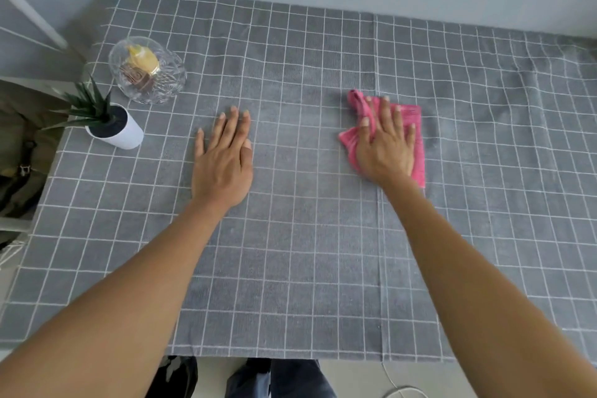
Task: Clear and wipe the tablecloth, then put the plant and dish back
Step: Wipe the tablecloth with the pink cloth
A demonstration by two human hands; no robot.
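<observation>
Wiping underway: right hand (386, 145) flat on pink cloth (416, 139), left hand (223, 155) flat on tablecloth (307, 252); plant (106, 121) & dish (147, 71) at far-left corner, not yet put back.

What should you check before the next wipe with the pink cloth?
1. Right hand flat on the pink cloth: ok.
2. Left hand pressing the tablecloth flat so it cannot slide: ok.
3. Plant out of the wiping path, by the left edge: ok.
4. Glass dish moved aside, behind the plant: ok.
5. Cloth spread flat: not ok, its far left corner is bunched up.
6. Tablecloth clean where already wiped: cannot tell.
</observation>
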